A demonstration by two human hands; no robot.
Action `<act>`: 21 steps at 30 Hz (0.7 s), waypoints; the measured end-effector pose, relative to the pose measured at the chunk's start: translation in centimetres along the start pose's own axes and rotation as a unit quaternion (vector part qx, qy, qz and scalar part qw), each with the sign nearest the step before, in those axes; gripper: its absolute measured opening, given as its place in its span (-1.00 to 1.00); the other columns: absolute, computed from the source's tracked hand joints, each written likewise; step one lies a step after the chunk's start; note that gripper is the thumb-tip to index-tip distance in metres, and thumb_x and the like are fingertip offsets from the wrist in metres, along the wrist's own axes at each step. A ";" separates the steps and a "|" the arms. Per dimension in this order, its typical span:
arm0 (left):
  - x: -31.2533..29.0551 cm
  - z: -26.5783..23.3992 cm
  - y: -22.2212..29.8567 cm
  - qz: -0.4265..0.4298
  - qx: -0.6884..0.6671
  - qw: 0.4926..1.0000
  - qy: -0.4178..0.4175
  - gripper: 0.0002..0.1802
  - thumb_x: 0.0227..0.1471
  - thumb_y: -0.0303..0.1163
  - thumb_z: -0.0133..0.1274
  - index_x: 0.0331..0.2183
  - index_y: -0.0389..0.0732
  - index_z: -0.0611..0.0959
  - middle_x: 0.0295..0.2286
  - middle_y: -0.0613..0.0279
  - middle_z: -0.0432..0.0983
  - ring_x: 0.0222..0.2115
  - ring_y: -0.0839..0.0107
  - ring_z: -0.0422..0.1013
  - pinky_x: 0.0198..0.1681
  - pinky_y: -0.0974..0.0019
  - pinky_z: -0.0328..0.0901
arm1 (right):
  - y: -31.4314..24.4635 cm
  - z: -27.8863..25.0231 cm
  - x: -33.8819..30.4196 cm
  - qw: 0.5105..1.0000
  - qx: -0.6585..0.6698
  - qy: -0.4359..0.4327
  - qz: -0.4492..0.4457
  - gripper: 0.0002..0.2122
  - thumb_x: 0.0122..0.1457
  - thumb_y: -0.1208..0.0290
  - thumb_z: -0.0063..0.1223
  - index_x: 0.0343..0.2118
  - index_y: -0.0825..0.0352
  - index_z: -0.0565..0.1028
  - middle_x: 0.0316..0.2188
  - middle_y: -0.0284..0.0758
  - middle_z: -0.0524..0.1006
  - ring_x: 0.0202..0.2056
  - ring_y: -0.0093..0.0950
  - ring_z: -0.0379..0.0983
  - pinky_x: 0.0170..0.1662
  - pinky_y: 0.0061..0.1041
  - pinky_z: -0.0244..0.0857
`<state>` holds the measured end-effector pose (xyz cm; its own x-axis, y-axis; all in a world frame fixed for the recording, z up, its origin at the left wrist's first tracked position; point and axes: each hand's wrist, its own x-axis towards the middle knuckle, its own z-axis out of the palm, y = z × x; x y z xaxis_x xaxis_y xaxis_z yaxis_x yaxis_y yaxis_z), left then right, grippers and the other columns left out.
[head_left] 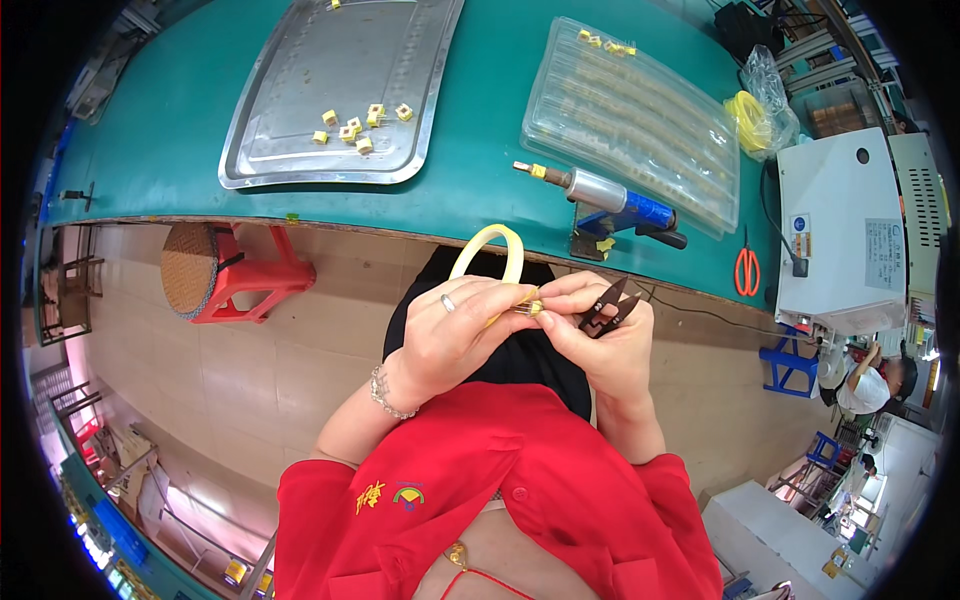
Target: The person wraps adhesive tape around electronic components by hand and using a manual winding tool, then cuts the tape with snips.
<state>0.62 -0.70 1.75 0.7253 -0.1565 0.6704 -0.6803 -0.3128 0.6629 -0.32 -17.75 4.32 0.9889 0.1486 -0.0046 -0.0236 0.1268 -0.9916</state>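
Both of my hands meet in front of my body, just off the near edge of the bench. My left hand (440, 335) is closed, with a ring-shaped roll of yellow tape (513, 252) in its grip and its fingertips at a small yellow coil part (536, 308). Thumb and fingers of my right hand (610, 355) pinch that same part, which has thin metal pins. Dark thread snips (608, 308) also rest in the right hand, blades pointing up and out. The fingers partly cover the coil part.
On the green bench (480, 130) lie a metal tray (300, 182) with several yellow coil parts (354, 127), a clear plastic tray (545, 100), a blue-and-silver spindle tool (605, 193) and orange-handled scissors (747, 272). A pale machine (840, 230) stands right; a red stool (250, 280) left.
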 end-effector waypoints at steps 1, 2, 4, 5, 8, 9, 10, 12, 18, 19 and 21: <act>-0.1 0.0 0.0 -0.001 0.001 1.000 0.001 -0.61 -0.33 -0.51 0.29 -0.36 -0.28 0.49 -0.50 0.17 0.56 -0.50 0.30 0.50 -0.44 0.38 0.38 | -0.1 0.0 0.0 1.000 0.000 0.000 0.000 -0.86 -0.16 0.77 0.11 -0.46 0.49 0.51 -0.38 -0.11 0.50 -0.35 -0.46 0.44 -0.38 -0.63 0.32; 0.0 -0.1 0.1 -0.001 0.001 1.000 0.001 -0.61 -0.33 -0.51 0.29 -0.36 -0.28 0.49 -0.50 0.17 0.56 -0.50 0.30 0.50 -0.44 0.38 0.38 | -0.2 0.1 0.0 1.000 0.000 0.001 0.010 -0.85 -0.16 0.77 0.11 -0.45 0.49 0.51 -0.38 -0.11 0.50 -0.35 -0.47 0.44 -0.37 -0.63 0.32; 0.1 -0.2 0.4 -0.019 -0.009 1.000 -0.006 -0.62 -0.32 -0.51 0.28 -0.37 -0.28 0.49 -0.50 0.17 0.56 -0.50 0.30 0.50 -0.44 0.38 0.38 | -0.3 0.0 0.0 1.000 0.000 0.003 0.019 -0.85 -0.16 0.77 0.11 -0.45 0.49 0.51 -0.38 -0.11 0.50 -0.36 -0.47 0.44 -0.36 -0.62 0.33; 0.1 -0.1 0.3 -0.019 -0.009 1.000 -0.007 -0.62 -0.32 -0.51 0.28 -0.37 -0.28 0.49 -0.50 0.17 0.56 -0.50 0.30 0.50 -0.44 0.38 0.38 | -0.2 -0.2 0.1 0.999 0.022 -0.008 0.024 -0.85 -0.15 0.77 0.11 -0.45 0.49 0.51 -0.39 -0.12 0.50 -0.36 -0.47 0.44 -0.34 -0.61 0.33; 0.1 0.0 0.3 -0.006 -0.014 1.000 0.001 -0.62 -0.32 -0.51 0.28 -0.36 -0.28 0.50 -0.50 0.17 0.56 -0.50 0.30 0.50 -0.44 0.39 0.37 | 0.1 -0.3 0.2 0.998 0.048 -0.019 0.032 -0.85 -0.15 0.77 0.10 -0.45 0.48 0.52 -0.40 -0.13 0.50 -0.35 -0.46 0.44 -0.32 -0.58 0.33; 0.1 0.0 0.3 -0.003 -0.008 1.000 0.000 -0.62 -0.32 -0.51 0.28 -0.36 -0.28 0.50 -0.50 0.17 0.56 -0.50 0.30 0.50 -0.44 0.38 0.37 | 0.2 -0.3 0.2 0.998 0.052 -0.017 0.035 -0.85 -0.15 0.77 0.10 -0.45 0.48 0.52 -0.40 -0.13 0.50 -0.35 -0.46 0.44 -0.31 -0.58 0.33; 0.1 0.0 0.2 0.000 -0.002 1.000 -0.001 -0.62 -0.32 -0.51 0.28 -0.36 -0.28 0.50 -0.50 0.17 0.56 -0.50 0.30 0.50 -0.44 0.38 0.37 | 0.2 -0.3 0.2 0.998 0.052 -0.017 0.035 -0.85 -0.15 0.77 0.10 -0.45 0.48 0.52 -0.40 -0.13 0.50 -0.35 -0.46 0.44 -0.31 -0.58 0.33; 0.0 -0.1 0.2 0.000 0.003 1.000 -0.003 -0.62 -0.32 -0.52 0.28 -0.36 -0.28 0.50 -0.50 0.17 0.56 -0.50 0.30 0.50 -0.44 0.38 0.37 | 0.2 -0.2 0.2 0.998 0.055 -0.013 0.037 -0.85 -0.15 0.77 0.10 -0.45 0.47 0.52 -0.41 -0.14 0.50 -0.34 -0.46 0.44 -0.30 -0.57 0.33; 0.3 -0.4 0.4 -0.002 0.012 1.000 -0.015 -0.62 -0.31 -0.53 0.27 -0.34 -0.28 0.50 -0.50 0.17 0.56 -0.49 0.31 0.50 -0.43 0.38 0.38 | 0.0 0.1 0.2 0.998 0.050 -0.005 0.038 -0.86 -0.14 0.77 0.09 -0.46 0.47 0.52 -0.40 -0.13 0.50 -0.33 -0.45 0.45 -0.29 -0.57 0.34; 0.4 -0.5 0.4 -0.009 0.007 1.000 -0.024 -0.61 -0.30 -0.54 0.27 -0.33 -0.28 0.49 -0.49 0.16 0.55 -0.48 0.33 0.51 -0.42 0.40 0.39 | 0.0 0.0 0.2 0.998 0.051 -0.004 0.037 -0.86 -0.14 0.77 0.09 -0.46 0.47 0.52 -0.40 -0.13 0.50 -0.33 -0.45 0.45 -0.29 -0.57 0.34; 0.2 -0.5 0.7 -0.063 -0.044 0.997 -0.015 -0.62 -0.27 -0.56 0.25 -0.32 -0.30 0.48 -0.47 0.13 0.55 -0.45 0.35 0.51 -0.39 0.41 0.40 | -0.1 -0.2 0.2 0.998 0.053 -0.016 0.025 -0.83 -0.09 0.75 0.06 -0.38 0.47 0.51 -0.38 -0.12 0.50 -0.36 -0.50 0.44 -0.32 -0.62 0.31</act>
<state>0.24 -0.49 2.47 0.8080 -0.1502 0.5698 -0.5886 -0.2494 0.7690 -0.05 -17.88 4.35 0.9810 0.1881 -0.0482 -0.0902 0.2218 -0.9709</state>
